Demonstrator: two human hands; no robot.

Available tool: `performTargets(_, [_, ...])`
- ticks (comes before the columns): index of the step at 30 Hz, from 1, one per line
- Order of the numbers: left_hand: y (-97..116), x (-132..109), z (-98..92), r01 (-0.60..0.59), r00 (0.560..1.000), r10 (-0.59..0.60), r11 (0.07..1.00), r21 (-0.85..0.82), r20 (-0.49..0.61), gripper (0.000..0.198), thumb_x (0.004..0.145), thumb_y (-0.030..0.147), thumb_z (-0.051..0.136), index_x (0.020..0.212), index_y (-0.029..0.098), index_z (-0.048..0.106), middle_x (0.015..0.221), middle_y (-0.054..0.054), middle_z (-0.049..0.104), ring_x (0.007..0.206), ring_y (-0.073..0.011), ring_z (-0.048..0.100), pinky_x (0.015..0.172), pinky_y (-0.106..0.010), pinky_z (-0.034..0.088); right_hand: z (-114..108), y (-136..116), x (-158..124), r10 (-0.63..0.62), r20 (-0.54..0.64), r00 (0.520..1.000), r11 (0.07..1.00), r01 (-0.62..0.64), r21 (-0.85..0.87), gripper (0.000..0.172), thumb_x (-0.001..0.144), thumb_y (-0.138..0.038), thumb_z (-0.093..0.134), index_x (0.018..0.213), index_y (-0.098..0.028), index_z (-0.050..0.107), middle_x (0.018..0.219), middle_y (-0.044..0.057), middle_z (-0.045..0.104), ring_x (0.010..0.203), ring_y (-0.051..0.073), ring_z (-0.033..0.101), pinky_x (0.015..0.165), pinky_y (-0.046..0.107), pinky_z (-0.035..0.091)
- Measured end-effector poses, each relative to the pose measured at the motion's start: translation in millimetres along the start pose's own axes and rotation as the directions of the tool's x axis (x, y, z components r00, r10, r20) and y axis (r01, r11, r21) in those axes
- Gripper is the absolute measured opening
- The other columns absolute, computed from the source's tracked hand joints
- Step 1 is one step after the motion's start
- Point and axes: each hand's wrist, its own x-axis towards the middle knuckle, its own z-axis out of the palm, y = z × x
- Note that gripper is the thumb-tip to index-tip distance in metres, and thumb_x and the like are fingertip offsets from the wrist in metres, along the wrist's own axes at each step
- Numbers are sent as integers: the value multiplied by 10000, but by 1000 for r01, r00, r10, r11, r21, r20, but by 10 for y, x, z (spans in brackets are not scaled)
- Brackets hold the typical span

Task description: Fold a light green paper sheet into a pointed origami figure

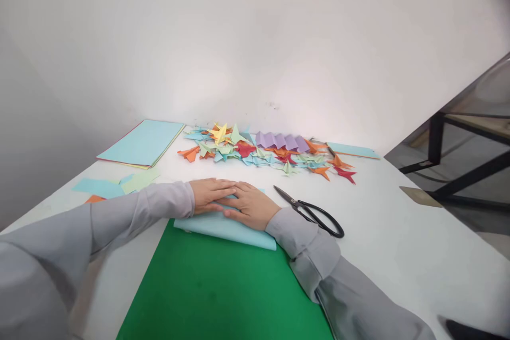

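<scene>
Both hands rest flat on a folded light blue sheet of paper [227, 227], which lies over the far end of a green mat [223, 287]. My left hand [209, 196] has its fingers stretched to the right. My right hand [253, 206] points left, its fingers spread, and the fingertips of the two hands meet or overlap. Much of the sheet's far part is hidden beneath them. Just right of my right hand lies a pair of black scissors [308, 211], its blades pointing away to the left.
Several folded paper stars and planes [247, 150] lie along the wall, with a pleated purple paper strip [282, 141]. A stack of coloured sheets [143, 142] is at the back left, near paper scraps [99, 187]. A blue strip [353, 150] lies at the back right.
</scene>
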Motion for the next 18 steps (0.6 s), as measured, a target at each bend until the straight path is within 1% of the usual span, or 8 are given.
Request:
performTargets(2, [-60,3,130,0,1000,1,997,71,-10,631,847,487,335,1364,132,262,1446,-146,213,1330,-265,165,1063,-457,164,8,1,1,-3,-9,1000,1000,3,1,429,875,-484,327,1242,-312,467,1335,56,431,1251,230,317,1023,474,231])
performTargets(5, [-106,-58,201,48,999,-48,989,141,-1,669,833,538,315,1383,172,211,1460,-142,164,1334,-297,127,1049,-510,130,15,-4,5,-2,-24,1000,1000,2,-1,438,874,-484,330,1240,-292,474,1347,56,417,1262,228,297,1029,464,227])
performTargets(7, [-97,-90,182,18,1000,-22,986,167,22,686,811,566,336,1375,188,241,1463,-157,135,1330,-325,121,1033,-544,126,19,-6,7,12,-25,1000,1000,-13,-9,443,874,-483,329,1239,-282,479,1372,62,383,1260,236,302,1029,462,228])
performTargets(9, [-53,-113,136,-56,998,55,982,182,11,649,797,568,372,1347,229,314,1469,-144,117,1330,-333,116,1033,-557,96,23,-6,8,25,-15,1000,1000,-25,-16,429,878,-462,335,1248,-291,467,1386,57,366,1261,242,306,1029,463,228])
performTargets(11, [21,-142,83,-153,988,157,973,175,-6,568,802,535,401,1310,281,379,1469,-102,149,1334,-310,123,1046,-541,40,24,-2,7,36,-1,999,999,-36,-19,415,887,-431,332,1269,-306,438,1391,40,365,1276,242,288,1036,459,220])
performTargets(13, [112,-179,32,-233,972,232,963,132,25,475,824,487,399,1272,329,426,1455,-49,221,1335,-268,150,1061,-506,0,18,2,5,39,21,999,999,-38,-26,410,895,-416,315,1267,-300,444,1406,34,343,1294,243,258,1042,453,213])
performTargets(16, [247,-235,-33,-230,970,228,973,14,81,431,857,404,363,1283,352,399,1405,19,336,1333,-209,176,1084,-442,-4,-4,-3,3,43,46,998,998,-41,-43,420,902,-417,284,1258,-282,461,1429,40,298,1303,245,243,1044,444,214])
performTargets(18, [324,-266,-64,-216,968,221,975,-49,116,459,854,386,368,1308,321,372,1380,18,377,1335,-204,163,1092,-420,12,-23,-16,4,52,45,998,998,-50,-44,423,904,-419,274,1276,-297,433,1429,34,301,1303,240,246,1043,443,220])
